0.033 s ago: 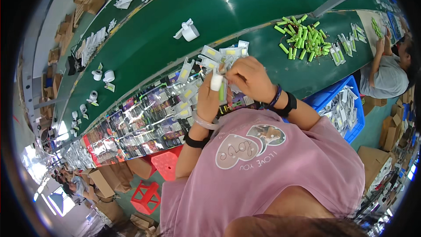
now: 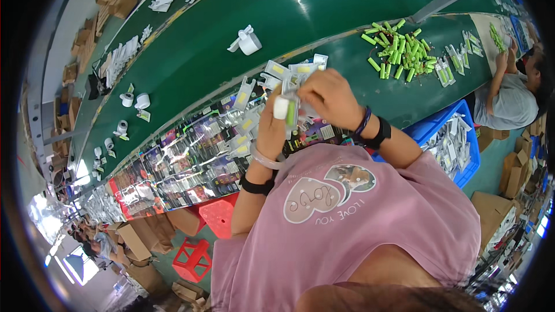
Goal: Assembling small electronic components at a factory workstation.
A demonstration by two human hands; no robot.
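My left hand (image 2: 270,124) is closed around a white plastic casing (image 2: 296,117) with a green cylindrical battery (image 2: 291,113) lying in it. A white wrap (image 2: 281,108) covers the thumb of that hand. My right hand (image 2: 328,99) pinches at the casing's upper end; its fingertips are partly hidden, and any small part between them cannot be made out. Just beyond my hands lie several white casings with yellow panels (image 2: 277,69), some overlapping.
Printed glossy sheets (image 2: 191,167) cover the bench to the left. Green batteries (image 2: 399,49) are heaped at right. A white round lamp-like part (image 2: 249,42) rests on the green belt (image 2: 196,52). A blue crate (image 2: 471,159) holds more casings; a co-worker (image 2: 509,98) sits beyond it.
The casing has tilted in my left hand, so more of the green battery shows. My right hand has shifted slightly up and left, its fingers still at the casing's end.
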